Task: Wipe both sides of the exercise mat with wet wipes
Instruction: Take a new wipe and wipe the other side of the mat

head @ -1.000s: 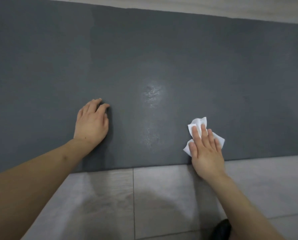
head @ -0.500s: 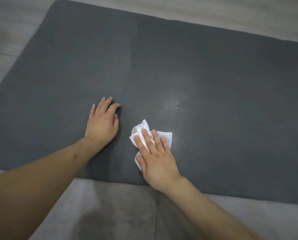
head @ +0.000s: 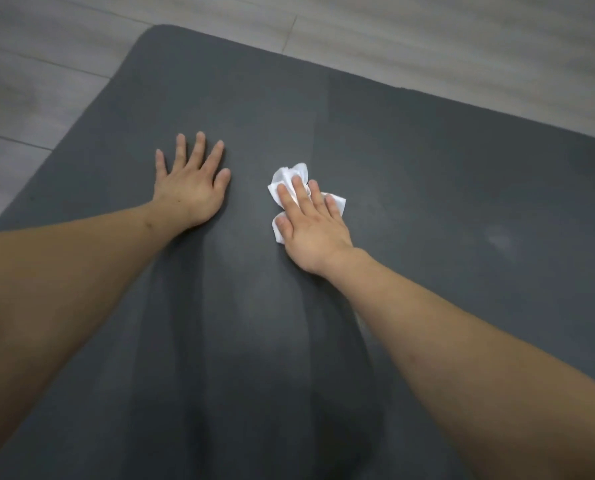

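A dark grey exercise mat (head: 410, 161) lies flat on a pale wood-look floor (head: 39, 74), its rounded far-left corner in view near the top of the picture. The left hand (head: 190, 187) rests palm down on the mat, open, with fingers spread and nothing held. Just to its right, apart from it, the right hand (head: 315, 226) lies flat with its fingers extended, pressing a crumpled white wet wipe (head: 290, 176) against the mat; the wipe shows beyond the fingertips and beside the thumb. Both bare forearms reach in from the lower corners. Faint paler patches on the mat right of the right hand and between the arms may be damp streaks, though the soft light makes that hard to tell.
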A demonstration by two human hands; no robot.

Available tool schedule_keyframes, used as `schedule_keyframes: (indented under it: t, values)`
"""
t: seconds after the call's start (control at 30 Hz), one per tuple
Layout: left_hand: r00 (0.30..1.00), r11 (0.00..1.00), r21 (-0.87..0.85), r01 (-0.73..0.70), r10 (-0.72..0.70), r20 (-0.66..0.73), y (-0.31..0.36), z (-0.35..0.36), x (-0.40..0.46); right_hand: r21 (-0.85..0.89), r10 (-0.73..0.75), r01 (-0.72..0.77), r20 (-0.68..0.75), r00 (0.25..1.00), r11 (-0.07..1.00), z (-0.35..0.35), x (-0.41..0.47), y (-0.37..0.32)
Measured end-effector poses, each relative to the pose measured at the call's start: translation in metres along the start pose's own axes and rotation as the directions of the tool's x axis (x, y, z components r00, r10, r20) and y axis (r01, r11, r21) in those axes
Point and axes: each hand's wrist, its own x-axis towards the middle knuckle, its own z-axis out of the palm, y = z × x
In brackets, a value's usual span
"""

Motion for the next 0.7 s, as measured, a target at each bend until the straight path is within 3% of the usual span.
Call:
schedule_keyframes:
  t: [0.17,0.37,0.7]
  values:
    - [0.999,0.999,0.038,-0.017,0.018,-0.029,-0.012,-0.009,0.062,0.004,0.075,-0.075,-0.007,0.997,0.997,-0.026,0.088,0.011]
    - [0.998,1.0,0.006,-0.019,0.02,-0.062,-0.011,-0.012,0.063,0.008,0.16,-0.16,-0.009,0.987,0.987,-0.051,0.162,0.022]
    - [0.999,0.999,0.046,-0.022,0.02,0.038,-0.012,-0.016,0.069,0.087,0.293,-0.291,-0.004,0.956,0.953,-0.098,0.277,0.049]
